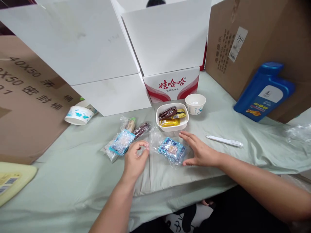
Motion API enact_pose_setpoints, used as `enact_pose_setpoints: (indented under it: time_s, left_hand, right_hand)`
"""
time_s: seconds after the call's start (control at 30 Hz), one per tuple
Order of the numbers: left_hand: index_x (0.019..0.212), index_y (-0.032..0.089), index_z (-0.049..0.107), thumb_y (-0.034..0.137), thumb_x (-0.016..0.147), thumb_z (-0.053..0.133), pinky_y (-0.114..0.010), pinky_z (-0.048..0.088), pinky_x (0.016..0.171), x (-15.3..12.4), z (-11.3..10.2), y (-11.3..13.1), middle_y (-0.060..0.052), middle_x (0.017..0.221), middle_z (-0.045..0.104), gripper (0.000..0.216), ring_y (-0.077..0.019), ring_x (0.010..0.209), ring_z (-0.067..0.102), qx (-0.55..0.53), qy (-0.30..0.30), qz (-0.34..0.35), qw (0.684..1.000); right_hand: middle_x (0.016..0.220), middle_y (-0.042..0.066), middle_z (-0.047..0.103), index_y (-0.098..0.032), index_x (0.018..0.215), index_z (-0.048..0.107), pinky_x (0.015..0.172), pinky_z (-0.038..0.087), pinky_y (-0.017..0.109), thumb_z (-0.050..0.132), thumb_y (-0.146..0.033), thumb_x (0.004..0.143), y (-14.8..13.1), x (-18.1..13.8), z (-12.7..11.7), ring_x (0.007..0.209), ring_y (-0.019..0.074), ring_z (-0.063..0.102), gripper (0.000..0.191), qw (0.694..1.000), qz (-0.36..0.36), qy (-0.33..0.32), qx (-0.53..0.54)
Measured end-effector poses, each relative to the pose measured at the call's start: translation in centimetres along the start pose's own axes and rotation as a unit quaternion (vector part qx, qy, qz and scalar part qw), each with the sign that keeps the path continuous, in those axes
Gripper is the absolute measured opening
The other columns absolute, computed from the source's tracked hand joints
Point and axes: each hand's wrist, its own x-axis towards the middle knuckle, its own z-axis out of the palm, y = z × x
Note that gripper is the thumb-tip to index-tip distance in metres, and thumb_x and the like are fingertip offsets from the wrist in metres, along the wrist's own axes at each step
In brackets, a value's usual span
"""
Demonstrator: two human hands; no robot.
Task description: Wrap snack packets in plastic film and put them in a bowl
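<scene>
A blue-and-white snack packet (172, 150) lies inside a clear plastic bag (155, 138) on the cloth. Thumb and index finger of my left hand (135, 159) are pinched together at the bag's left edge. My right hand (202, 151) is open on the other side, thumb and fingers spread around the packet's right end; whether they touch it I cannot tell. Left of my left hand is a small heap: another blue packet (122, 142), a dark wrapped snack (142, 130) and a beige one with a green end (131, 124).
Behind the bag stands a white tub (172, 128) with dark and yellow wrapped snacks, beside a paper bowl (195, 104). A white box cutter (224, 141) lies right. Another paper bowl (79, 116) rests tilted at left. A blue bottle (264, 92) leans by a carton (252, 42).
</scene>
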Motion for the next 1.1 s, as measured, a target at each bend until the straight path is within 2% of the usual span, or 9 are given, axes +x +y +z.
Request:
enact_pose_setpoints:
  time_s: [0.1, 0.23, 0.43, 0.57, 0.67, 0.77, 0.83, 0.93, 1.1]
  left_hand:
    - [0.081, 0.020, 0.062, 0.019, 0.080, 0.054, -0.035, 0.048, 0.089, -0.1, -0.4, 0.6, -0.004, 0.093, 0.066, 0.008, -0.0191, 0.094, 0.062, -0.030, 0.004, 0.056, 0.998]
    - [0.082, 0.020, 0.066, 0.009, 0.080, 0.051, -0.034, 0.048, 0.086, 0.0, -1.1, 1.8, -0.003, 0.085, 0.066, 0.019, -0.0186, 0.093, 0.060, -0.070, -0.057, 0.161, 0.983]
    - [0.073, 0.022, 0.066, 0.003, 0.074, 0.049, -0.038, 0.041, 0.095, -0.8, -1.4, 4.5, 0.000, 0.080, 0.066, 0.025, -0.0189, 0.097, 0.058, -0.021, -0.335, 0.225, 0.915]
    - [0.077, 0.022, 0.065, 0.031, 0.078, 0.065, -0.040, 0.040, 0.096, -1.4, -1.7, 5.4, -0.002, 0.088, 0.066, 0.009, -0.0211, 0.096, 0.059, 0.005, -0.415, 0.208, 0.886]
    - [0.079, 0.020, 0.064, 0.047, 0.089, 0.052, -0.038, 0.045, 0.089, -1.4, -1.3, 5.0, -0.005, 0.088, 0.066, 0.031, -0.0209, 0.092, 0.060, -0.012, -0.375, 0.206, 0.904]
    - [0.099, 0.019, 0.065, 0.034, 0.096, 0.041, -0.036, 0.049, 0.089, -1.4, 0.1, 4.1, -0.009, 0.108, 0.066, 0.028, -0.0214, 0.102, 0.061, 0.036, -0.268, 0.203, 0.941]
    - [0.119, 0.020, 0.059, 0.026, 0.096, 0.043, -0.038, 0.048, 0.096, -1.5, 1.1, 3.5, -0.010, 0.124, 0.061, 0.030, -0.0230, 0.113, 0.058, 0.088, -0.216, 0.207, 0.950]
    - [0.142, 0.022, 0.039, 0.026, 0.090, 0.052, -0.045, 0.043, 0.104, -1.8, 2.1, 2.9, -0.013, 0.145, 0.046, 0.054, -0.0275, 0.127, 0.049, 0.156, -0.197, 0.205, 0.946]
    - [0.149, 0.025, 0.026, 0.033, 0.082, 0.063, -0.053, 0.031, 0.110, -2.1, 2.4, 2.6, -0.012, 0.155, 0.031, 0.077, -0.0332, 0.141, 0.030, 0.219, -0.246, 0.157, 0.931]
  right_hand:
    - [0.121, 0.014, 0.061, -0.018, 0.141, 0.042, 0.094, 0.042, 0.047, 0.072, -0.027, 0.077, -0.5, 0.5, -0.2, 0.110, 0.0280, 0.054, 0.071, 0.998, -0.015, -0.053, 0.005]
    - [0.087, 0.005, 0.069, -0.020, 0.086, 0.069, 0.085, 0.043, 0.040, 0.054, -0.004, 0.077, 0.7, 0.3, -2.6, 0.089, 0.0211, 0.059, 0.024, 0.999, -0.047, -0.013, 0.004]
    - [0.083, 0.003, 0.069, -0.021, 0.069, 0.061, 0.085, 0.045, 0.041, 0.041, 0.002, 0.068, 4.2, -1.7, -6.8, 0.093, 0.0225, 0.061, 0.031, 0.995, -0.021, 0.090, -0.033]
    - [0.090, 0.004, 0.069, -0.021, 0.074, 0.060, 0.085, 0.048, 0.036, 0.041, 0.000, 0.071, 3.4, -2.5, -7.4, 0.100, 0.0210, 0.063, 0.029, 0.993, 0.009, 0.115, 0.036]
    - [0.099, 0.004, 0.070, -0.020, 0.093, 0.064, 0.078, 0.050, 0.029, 0.043, -0.004, 0.078, 0.6, -2.3, -7.0, 0.092, 0.0165, 0.065, 0.031, 0.993, 0.023, -0.016, 0.112]
    - [0.094, 0.003, 0.072, -0.021, 0.105, 0.066, 0.071, 0.048, 0.026, 0.047, -0.009, 0.083, -2.3, -1.9, -6.3, 0.081, 0.0155, 0.066, 0.032, 0.971, 0.023, -0.223, 0.079]
    - [0.086, 0.004, 0.073, -0.022, 0.103, 0.068, 0.067, 0.046, 0.027, 0.048, -0.016, 0.087, -3.2, -1.7, -5.6, 0.077, 0.0181, 0.067, 0.026, 0.956, 0.035, -0.292, 0.006]
    - [0.086, 0.009, 0.073, -0.018, 0.117, 0.064, 0.066, 0.046, 0.032, 0.044, -0.028, 0.094, -2.8, -1.4, -4.7, 0.077, 0.0245, 0.069, 0.032, 0.951, 0.127, -0.234, -0.157]
    - [0.103, 0.021, 0.068, -0.008, 0.141, 0.042, 0.071, 0.049, 0.041, 0.047, -0.038, 0.094, -0.5, -1.2, -4.3, 0.087, 0.0328, 0.067, 0.056, 0.916, 0.276, 0.002, -0.293]
